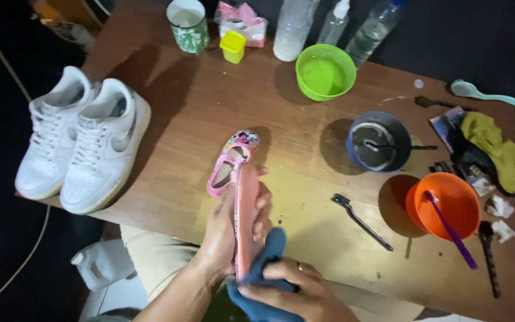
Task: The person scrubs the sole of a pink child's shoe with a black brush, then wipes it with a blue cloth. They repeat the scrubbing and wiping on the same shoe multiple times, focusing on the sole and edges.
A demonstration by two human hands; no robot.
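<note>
Far left of the wooden table (pixel 210 113) there's a pair of white sneakers (pixel 81 143) sitting side by side, toes toward the near edge. Below them, off the table, a white plastic jug (pixel 99 265) on the floor.

Moving over, along the back edge: a green patterned cup (pixel 188 25), a small yellow container (pixel 232 46) and a pink packet (pixel 242 21) behind it.

Center is where the action is. One small pink shoe (pixel 232 162) with a patterned toe lies on the table, and just in front of it the left hand (pixel 227 229) is wrapped around a second pink shoe (pixel 247 217), held on edge with its sole facing right. The right hand (pixel 296 292) is gripping a blue cloth (pixel 263 274) bunched up against the heel end of that held shoe. There's a ring on one finger.

Next, a bright green bowl (pixel 325 71) near the back with clear bottles (pixel 335 24) behind it, then a thin black brush (pixel 362 220) lying on the table just right of the hands. A dark blue bowl (pixel 379 142) with a tool resting across it comes after that.

Right side: an orange bowl (pixel 445 206) with a purple brush (pixel 451 229) in it, an olive-yellow rag (pixel 499 149) on some dark stuff, a teal brush (pixel 490 95) at the back, and another dark brush (pixel 490 256) near the edge.
</note>
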